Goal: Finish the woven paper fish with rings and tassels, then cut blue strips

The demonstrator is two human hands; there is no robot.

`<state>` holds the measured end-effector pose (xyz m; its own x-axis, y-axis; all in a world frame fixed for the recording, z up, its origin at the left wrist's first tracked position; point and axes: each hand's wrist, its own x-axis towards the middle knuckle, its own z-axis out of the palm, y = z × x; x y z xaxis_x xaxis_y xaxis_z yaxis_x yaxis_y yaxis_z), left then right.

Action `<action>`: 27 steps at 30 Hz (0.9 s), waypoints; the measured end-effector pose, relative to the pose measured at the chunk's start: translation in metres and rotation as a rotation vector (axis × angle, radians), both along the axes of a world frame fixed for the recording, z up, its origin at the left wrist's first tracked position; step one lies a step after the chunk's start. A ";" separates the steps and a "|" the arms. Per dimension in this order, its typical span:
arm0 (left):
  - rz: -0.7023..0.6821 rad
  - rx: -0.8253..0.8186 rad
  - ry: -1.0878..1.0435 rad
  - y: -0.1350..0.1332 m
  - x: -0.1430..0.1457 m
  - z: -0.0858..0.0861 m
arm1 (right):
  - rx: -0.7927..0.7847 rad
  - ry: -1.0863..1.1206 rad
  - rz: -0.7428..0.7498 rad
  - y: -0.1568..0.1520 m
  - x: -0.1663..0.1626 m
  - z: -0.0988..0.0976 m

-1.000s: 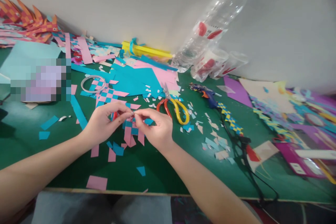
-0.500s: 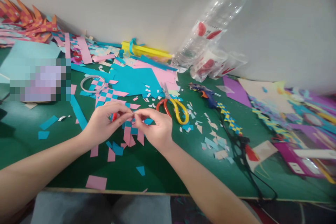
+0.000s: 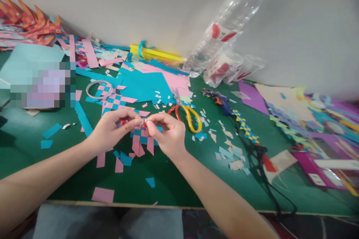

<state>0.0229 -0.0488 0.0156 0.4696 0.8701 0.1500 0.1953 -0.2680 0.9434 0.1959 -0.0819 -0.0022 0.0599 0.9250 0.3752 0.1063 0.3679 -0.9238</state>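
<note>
Strip [image 3: 145, 123], thin, red: clamped by right hand [image 3: 168, 132] and, seemingly, left hand [image 3: 109, 128] at nine o'clock. Likely light, pliable, easily creased; pinch near ends.

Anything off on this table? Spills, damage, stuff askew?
Two things. Paper scraps are strewn loose across the green table, even around the scissors; looks untidy. The clear bottle appears to lean right, though lens distortion may cause that. No spill or obvious damage visible; the pixelated patch at left can't be judged.
</note>
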 end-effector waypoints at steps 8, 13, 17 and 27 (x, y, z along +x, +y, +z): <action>-0.079 -0.052 -0.038 0.001 0.001 -0.001 | -0.126 0.211 0.100 0.003 0.001 0.001; -0.119 -0.098 -0.077 0.002 0.002 -0.002 | -0.203 0.309 0.141 0.005 0.001 -0.003; -0.141 -0.095 -0.069 0.003 0.001 0.000 | -0.218 0.316 0.082 0.007 0.001 -0.003; 0.039 0.223 0.087 -0.009 -0.001 0.005 | -0.047 -0.094 -0.200 -0.002 -0.004 0.005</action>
<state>0.0220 -0.0576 0.0207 0.4554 0.8380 0.3007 0.2876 -0.4581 0.8411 0.1921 -0.0842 0.0031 0.2106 0.9148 0.3447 0.2595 0.2876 -0.9219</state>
